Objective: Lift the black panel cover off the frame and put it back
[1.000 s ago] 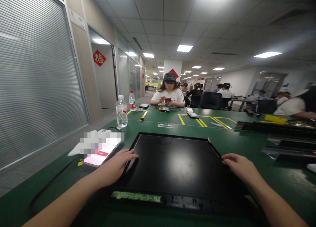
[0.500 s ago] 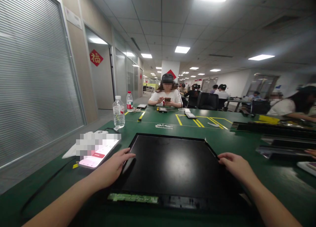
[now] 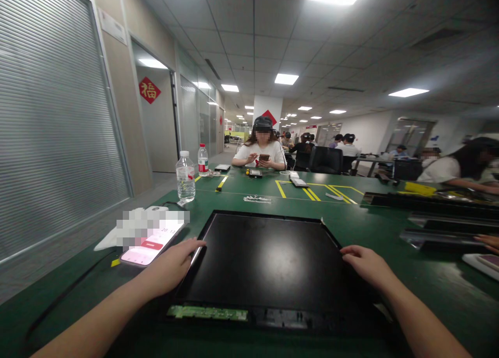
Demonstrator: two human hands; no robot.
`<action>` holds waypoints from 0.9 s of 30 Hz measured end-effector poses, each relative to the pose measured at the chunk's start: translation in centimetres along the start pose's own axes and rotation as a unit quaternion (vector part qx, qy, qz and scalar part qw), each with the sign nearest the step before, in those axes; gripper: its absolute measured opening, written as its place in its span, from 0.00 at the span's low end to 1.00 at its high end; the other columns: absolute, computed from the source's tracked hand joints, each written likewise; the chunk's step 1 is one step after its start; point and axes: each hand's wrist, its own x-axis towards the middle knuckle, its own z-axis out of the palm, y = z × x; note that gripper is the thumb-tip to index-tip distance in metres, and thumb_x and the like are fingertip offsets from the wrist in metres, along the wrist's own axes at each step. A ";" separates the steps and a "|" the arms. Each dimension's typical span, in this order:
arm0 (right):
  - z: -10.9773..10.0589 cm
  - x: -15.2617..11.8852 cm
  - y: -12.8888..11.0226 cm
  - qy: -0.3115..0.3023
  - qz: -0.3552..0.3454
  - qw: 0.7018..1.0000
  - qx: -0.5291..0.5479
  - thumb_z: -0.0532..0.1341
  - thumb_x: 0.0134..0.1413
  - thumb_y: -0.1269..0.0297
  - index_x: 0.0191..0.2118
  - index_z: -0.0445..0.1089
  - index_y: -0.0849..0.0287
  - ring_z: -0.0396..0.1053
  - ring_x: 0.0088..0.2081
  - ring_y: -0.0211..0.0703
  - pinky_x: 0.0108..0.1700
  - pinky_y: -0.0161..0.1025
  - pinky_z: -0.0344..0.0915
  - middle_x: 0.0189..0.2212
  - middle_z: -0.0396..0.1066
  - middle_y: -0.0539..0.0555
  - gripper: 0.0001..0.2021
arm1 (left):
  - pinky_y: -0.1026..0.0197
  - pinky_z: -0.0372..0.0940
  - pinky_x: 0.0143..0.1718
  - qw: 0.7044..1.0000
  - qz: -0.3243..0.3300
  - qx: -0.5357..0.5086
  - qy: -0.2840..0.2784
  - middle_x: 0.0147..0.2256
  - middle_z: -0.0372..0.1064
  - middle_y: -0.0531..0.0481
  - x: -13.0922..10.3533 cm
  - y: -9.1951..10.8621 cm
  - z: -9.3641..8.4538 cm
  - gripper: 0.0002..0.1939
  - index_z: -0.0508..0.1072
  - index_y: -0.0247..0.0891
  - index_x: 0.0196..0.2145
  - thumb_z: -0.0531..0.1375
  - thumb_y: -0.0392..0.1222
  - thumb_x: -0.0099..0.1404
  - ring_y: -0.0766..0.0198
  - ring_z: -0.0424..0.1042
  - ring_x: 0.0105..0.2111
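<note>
A flat black display panel (image 3: 249, 259) lies on the green table in front of me, with a light glare on its screen. Along its near edge runs a narrow green circuit board (image 3: 208, 313). My left hand (image 3: 179, 262) grips the panel's left edge, its fingertips over the frame and the thumb side partly hidden. On the opposite side, my right hand (image 3: 364, 262) has its fingers bent around the right edge. A lit phone (image 3: 154, 246) rests on the table just left of my left hand.
Two water bottles, a large one (image 3: 185, 177) and a red-capped one (image 3: 203, 160), stand at the back left. Dark metal strips (image 3: 440, 238) lie on the right, near another person's hand (image 3: 489, 242). Across the table a person (image 3: 260, 147) holds a phone. A black cable (image 3: 66, 290) trails at left.
The fingers of my left hand have drawn back slightly toward the panel's left edge. My right hand stays at the right edge. The view has shifted a little.
</note>
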 end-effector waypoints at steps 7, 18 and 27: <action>-0.2 -0.3 -0.4 -0.004 -0.014 1.000 -0.005 0.57 0.45 0.64 0.34 0.77 0.56 0.72 0.42 0.49 0.41 0.38 0.65 0.37 0.77 0.54 0.13 | 0.51 0.62 0.49 0.990 -0.030 -0.130 0.049 0.48 0.73 0.47 0.2 0.0 -0.5 0.23 0.72 0.43 0.50 0.51 0.36 0.57 0.51 0.70 0.48; 0.1 0.2 0.1 -0.012 -0.012 1.000 -0.017 0.57 0.45 0.62 0.38 0.77 0.57 0.72 0.42 0.49 0.42 0.38 0.65 0.38 0.77 0.55 0.15 | 0.60 0.72 0.36 0.831 -0.208 -0.511 0.072 0.59 0.61 0.41 0.4 1.9 -0.6 0.21 0.67 0.39 0.49 0.60 0.35 0.57 0.57 0.76 0.41; 0.2 -0.1 -0.3 -0.012 -0.017 1.000 -0.016 0.57 0.45 0.61 0.37 0.76 0.57 0.72 0.41 0.48 0.43 0.39 0.64 0.39 0.76 0.55 0.15 | 0.52 0.74 0.34 0.768 -0.238 -0.594 0.028 0.42 0.77 0.42 0.7 1.6 0.1 0.39 0.59 0.41 0.59 0.67 0.35 0.51 0.51 0.79 0.33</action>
